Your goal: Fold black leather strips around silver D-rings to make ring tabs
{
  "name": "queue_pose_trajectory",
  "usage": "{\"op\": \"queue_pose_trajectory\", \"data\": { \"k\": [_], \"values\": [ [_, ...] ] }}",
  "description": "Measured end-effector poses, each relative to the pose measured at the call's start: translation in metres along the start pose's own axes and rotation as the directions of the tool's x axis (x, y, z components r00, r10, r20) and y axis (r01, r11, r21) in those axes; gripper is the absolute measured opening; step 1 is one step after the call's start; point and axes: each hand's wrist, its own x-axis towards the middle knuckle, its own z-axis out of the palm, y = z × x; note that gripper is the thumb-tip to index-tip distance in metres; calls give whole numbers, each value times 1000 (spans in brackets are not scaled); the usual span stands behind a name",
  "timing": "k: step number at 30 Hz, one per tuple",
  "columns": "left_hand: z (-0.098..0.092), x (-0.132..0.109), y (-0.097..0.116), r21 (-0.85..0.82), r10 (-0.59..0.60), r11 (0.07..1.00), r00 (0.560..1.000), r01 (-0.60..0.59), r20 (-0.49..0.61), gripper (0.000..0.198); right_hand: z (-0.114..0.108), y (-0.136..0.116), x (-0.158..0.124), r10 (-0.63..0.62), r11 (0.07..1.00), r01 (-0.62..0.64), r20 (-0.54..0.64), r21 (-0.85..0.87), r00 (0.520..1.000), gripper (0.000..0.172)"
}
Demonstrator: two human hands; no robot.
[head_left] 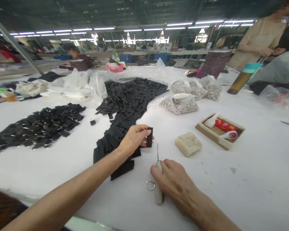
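Observation:
My left hand (135, 138) pinches a small black fabric strip (149, 138) upright between thumb and fingers, just above the table. My right hand (174, 179) is closed round the pale handle of an awl (159, 196), whose thin metal shaft points away from me. Beside the right thumb is a metal D-ring (147, 186); whether the hand touches it, I cannot tell. A large heap of black strips (127, 96) runs from the middle of the table down to my left forearm. Farther left lies a pile of black strips fitted with metal rings (43, 125).
Right of my hands are a yellowish block (188, 143) and a shallow cardboard box (213, 138) with a red tube inside. Behind them stand plastic bags of metal rings (179, 103) and a tilted bottle (243, 78). A person (257, 38) stands at the far right.

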Motion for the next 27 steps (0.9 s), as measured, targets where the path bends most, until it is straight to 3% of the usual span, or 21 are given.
{"op": "queue_pose_trajectory", "data": {
  "k": [4,7,9,11,14,16,22,27],
  "values": [
    [3,3,-3,-91,-65,994,998,64,-10,12,1,0,1,2,998,-8,-108,-56,994,28],
    [5,-2,-9,-120,-90,989,996,91,10,15,-8,12,1,69,996,-56,-190,73,979,23],
    [8,-6,-13,-159,-95,982,994,103,54,17,-13,24,-1,210,955,-133,-284,266,936,20],
    [13,-10,-16,-187,-78,977,988,103,135,19,-15,35,-3,429,833,-231,-324,502,843,19],
    [24,-16,-19,-160,-87,978,961,132,262,17,-13,45,-4,670,594,-343,-212,727,712,13],
    [30,-20,-20,-112,-130,979,942,172,309,18,-13,46,-4,725,511,-384,-145,769,674,9],
    [39,-29,-21,21,-177,983,918,181,355,20,-20,44,0,763,438,-433,-70,788,643,5],
    [39,-36,-20,182,-123,981,935,65,331,19,-23,44,0,761,411,-489,6,770,649,5]
  ]
}}
